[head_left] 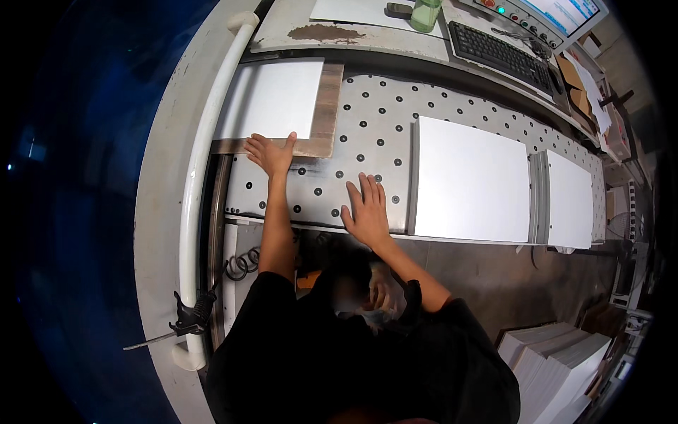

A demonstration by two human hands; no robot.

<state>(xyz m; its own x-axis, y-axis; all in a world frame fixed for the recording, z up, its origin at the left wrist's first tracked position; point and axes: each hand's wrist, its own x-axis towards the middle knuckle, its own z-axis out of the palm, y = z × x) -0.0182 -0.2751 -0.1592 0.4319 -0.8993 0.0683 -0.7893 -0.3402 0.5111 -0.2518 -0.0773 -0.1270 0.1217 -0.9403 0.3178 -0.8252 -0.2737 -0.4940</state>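
Observation:
My left hand (272, 154), fingers spread, rests at the near edge of a white sheet or stack of sheets (272, 99). Under the white sheets lies a brown board (328, 106), showing along their right and near sides. My right hand (369, 215) is open and holds nothing, its fingers stretched over the near part of a metal table (371, 148) dotted with black studs. Right of that hand stands a large white paper stack (470, 180); a narrower white stack (571, 198) sits beyond it. How thick the pile by my left hand is, I cannot tell.
A white bar (194, 191) runs along the left side, with a black-handled tool (192, 314) at its near end. Behind the table are a keyboard (498, 56), a monitor (565, 13) and a green bottle (425, 15). More stacked sheets (554, 364) stand low at the right.

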